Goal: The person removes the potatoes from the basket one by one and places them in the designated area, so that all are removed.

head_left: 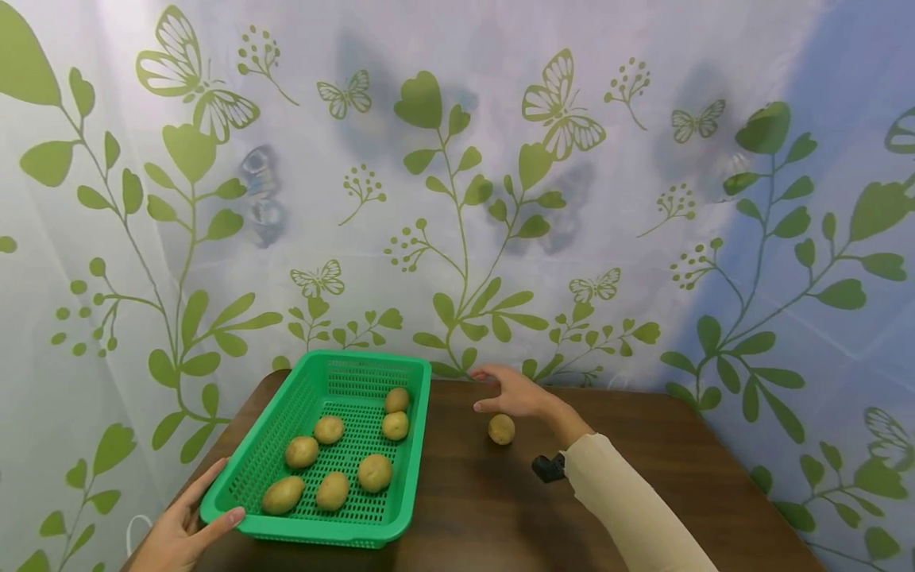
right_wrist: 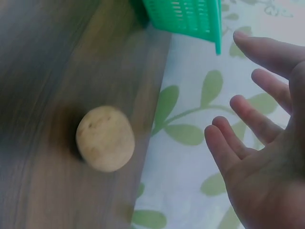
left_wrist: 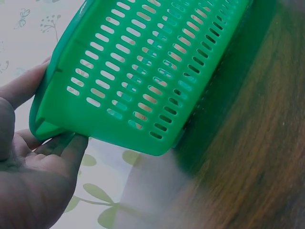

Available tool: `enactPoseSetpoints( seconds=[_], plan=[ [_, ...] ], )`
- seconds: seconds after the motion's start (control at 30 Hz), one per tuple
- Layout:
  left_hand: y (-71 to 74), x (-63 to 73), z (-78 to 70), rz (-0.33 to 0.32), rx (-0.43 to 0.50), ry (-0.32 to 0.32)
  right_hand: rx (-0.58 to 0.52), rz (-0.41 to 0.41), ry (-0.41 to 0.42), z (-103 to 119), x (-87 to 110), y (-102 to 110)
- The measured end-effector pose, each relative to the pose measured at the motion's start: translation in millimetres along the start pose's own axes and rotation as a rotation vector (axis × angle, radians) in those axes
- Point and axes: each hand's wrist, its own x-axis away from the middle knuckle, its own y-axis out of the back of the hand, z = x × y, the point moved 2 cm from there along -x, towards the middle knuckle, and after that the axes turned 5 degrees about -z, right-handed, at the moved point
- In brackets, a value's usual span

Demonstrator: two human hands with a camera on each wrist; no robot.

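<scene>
A green plastic basket (head_left: 418, 445) with slotted walls holds several potatoes (head_left: 375, 473) spread over its floor. My left hand (head_left: 182, 524) grips the basket's near left corner, thumb over the rim and fingers along the outside. In the left wrist view, that hand (left_wrist: 45, 167) pinches the basket's rim (left_wrist: 45, 90). A single round potato (head_left: 502, 430) lies on the table to the right of the basket. My right hand (head_left: 518, 392) hovers just beyond this potato, fingers spread and holding nothing. The right wrist view shows the loose potato (right_wrist: 106, 139) apart from the right hand (right_wrist: 267, 129).
The brown wooden table (head_left: 643, 469) stands against a pale curtain (head_left: 486, 262) printed with green leaves and butterflies. A small black object (head_left: 549, 468) shows beside the right sleeve (head_left: 629, 500). The basket's far end is close to the curtain.
</scene>
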Motion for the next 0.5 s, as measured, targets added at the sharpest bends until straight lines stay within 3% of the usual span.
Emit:
enactPoseSetpoints(
  seconds=[0.3, 0.5],
  plan=[
    [-0.1, 0.6, 2.0, 0.011, 0.003, -0.009, 0.021, 0.089, 0.093, 30.4, -13.4, -12.2],
    [-0.1, 0.2, -1.6, 0.001, -0.007, 0.000, 0.025, 0.120, 0.084, 47.9, -19.3, -17.5]
  ],
)
